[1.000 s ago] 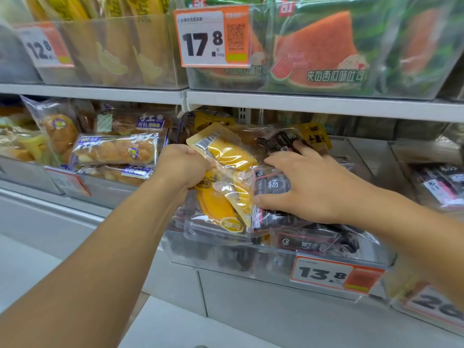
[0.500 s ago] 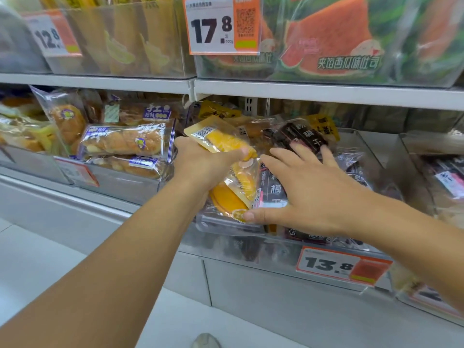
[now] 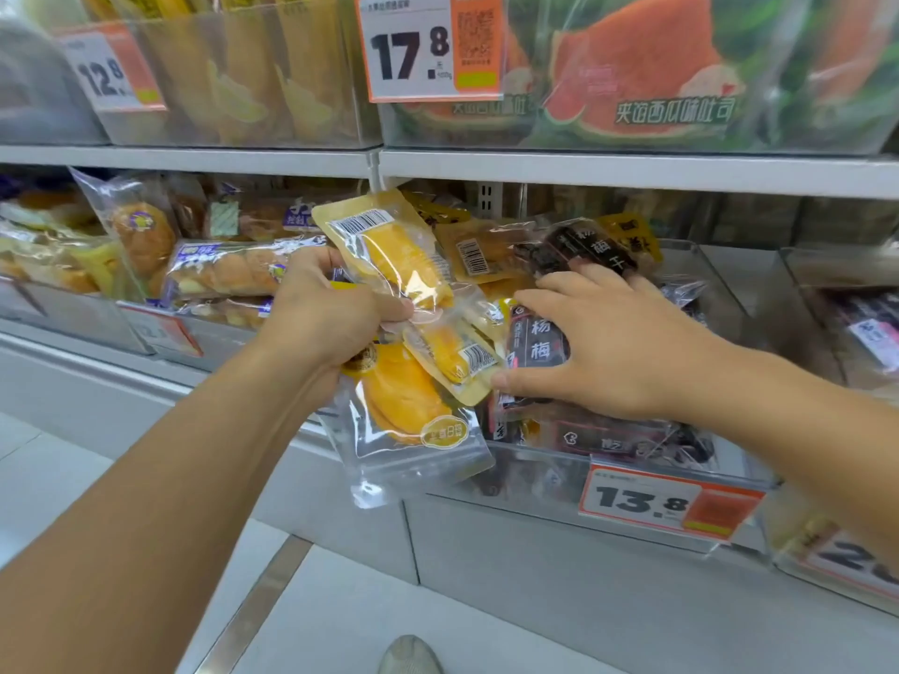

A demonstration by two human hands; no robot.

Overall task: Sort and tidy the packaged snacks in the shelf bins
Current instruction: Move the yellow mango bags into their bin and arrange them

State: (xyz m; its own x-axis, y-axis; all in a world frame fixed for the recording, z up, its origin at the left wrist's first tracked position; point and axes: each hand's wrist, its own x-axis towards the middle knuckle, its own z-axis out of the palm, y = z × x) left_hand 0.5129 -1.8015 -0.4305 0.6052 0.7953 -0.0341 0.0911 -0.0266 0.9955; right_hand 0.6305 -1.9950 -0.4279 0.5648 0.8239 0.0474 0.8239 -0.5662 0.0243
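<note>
Mango packets (image 3: 389, 265), three clear pouches of yellow slices, are bunched in the left hand (image 3: 326, 313), whose fingers curl round them just in front of a clear bin (image 3: 535, 467); the right hand (image 3: 613, 342) lies with straight, spread fingers on the dark plum packs (image 3: 535, 340) heaped in that bin. A 13.8 tag (image 3: 666, 503) hangs on the bin's front, bread bags (image 3: 228, 274) fill the bin to the left, and watermelon toast (image 3: 647, 75) with a 17.8 tag (image 3: 430, 46) sits on the white shelf (image 3: 632, 170) above. Below are pale grey cabinet panels and a light floor (image 3: 63, 479).
</note>
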